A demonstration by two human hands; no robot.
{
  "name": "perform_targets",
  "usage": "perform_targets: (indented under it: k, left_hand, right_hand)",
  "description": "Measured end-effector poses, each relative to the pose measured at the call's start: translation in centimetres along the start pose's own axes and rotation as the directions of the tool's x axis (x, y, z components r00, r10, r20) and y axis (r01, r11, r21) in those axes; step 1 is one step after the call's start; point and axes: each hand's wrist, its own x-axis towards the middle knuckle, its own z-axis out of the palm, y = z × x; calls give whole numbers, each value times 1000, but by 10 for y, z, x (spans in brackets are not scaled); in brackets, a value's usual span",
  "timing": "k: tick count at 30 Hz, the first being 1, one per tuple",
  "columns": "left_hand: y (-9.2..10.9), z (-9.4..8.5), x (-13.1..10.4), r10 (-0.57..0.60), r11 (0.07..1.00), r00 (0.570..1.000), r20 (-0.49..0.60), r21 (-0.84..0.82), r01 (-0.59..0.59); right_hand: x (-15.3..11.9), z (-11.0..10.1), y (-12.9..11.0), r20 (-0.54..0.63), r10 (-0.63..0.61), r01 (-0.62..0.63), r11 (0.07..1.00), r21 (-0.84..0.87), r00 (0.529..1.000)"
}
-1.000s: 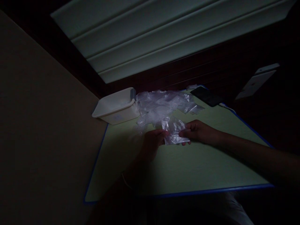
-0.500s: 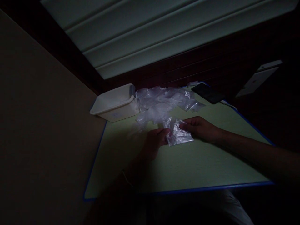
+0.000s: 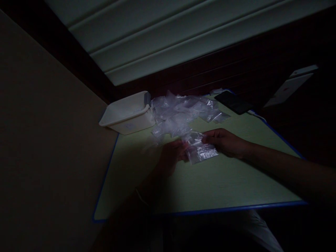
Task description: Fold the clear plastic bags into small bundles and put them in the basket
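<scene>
A small clear plastic bag [image 3: 201,149] is spread between my two hands over the light green table [image 3: 223,185]. My right hand [image 3: 225,141] pinches its right upper edge between thumb and fingers. On the other side, my left hand [image 3: 174,152] is at the bag's left edge, its fingertips behind or against the plastic; the dim light hides the exact grip. Just beyond lies a loose pile of clear plastic bags [image 3: 178,113], heaped along the table's back edge.
At the back left stands a white plastic bin [image 3: 128,113] beside the pile. A black phone [image 3: 233,102] with a white cable [image 3: 257,115] lies at the back right. White panels [image 3: 290,87] show on the dark wall. Blue trim edges the table.
The left thumb has shifted off the bag's front and the bag lies flatter. My right hand still pinches it, nearly in the same place.
</scene>
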Motion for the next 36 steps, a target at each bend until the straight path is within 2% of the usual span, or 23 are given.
perform_targets:
  k: [4, 13, 19, 25, 28, 32, 36]
  left_hand:
    - [2, 0, 0, 0, 999, 1000, -5, -42, 0]
    - [3, -2, -1, 13, 989, 1000, 6, -149, -12]
    - [6, -1, -2, 10, 984, 999, -51, -178, -19]
    - [8, -2, -2, 46, 990, 999, -25, -131, -49]
    - [9, -1, -2, 66, 996, 996, -53, -49, -69]
    - [6, -1, 1, 88, 989, 991, -99, 124, -75]
    - [0, -5, 4, 131, 983, 986, -98, 141, -117]
  right_hand:
    - [1, 1, -1, -8, 8, -7, 995, 100, 1000]
    - [1, 0, 0, -42, 28, -20, 986, 166, 999]
    - [2, -1, -1, -56, 30, -17, 976, 219, 998]
    - [3, 1, -4, -63, 22, -7, 976, 220, 998]
    - [1, 2, -5, -65, 12, 2, 979, 206, 998]
    - [-1, 3, -3, -100, -19, 23, 999, 42, 995]
    - [-2, 2, -3, -87, -81, 77, 996, -54, 993]
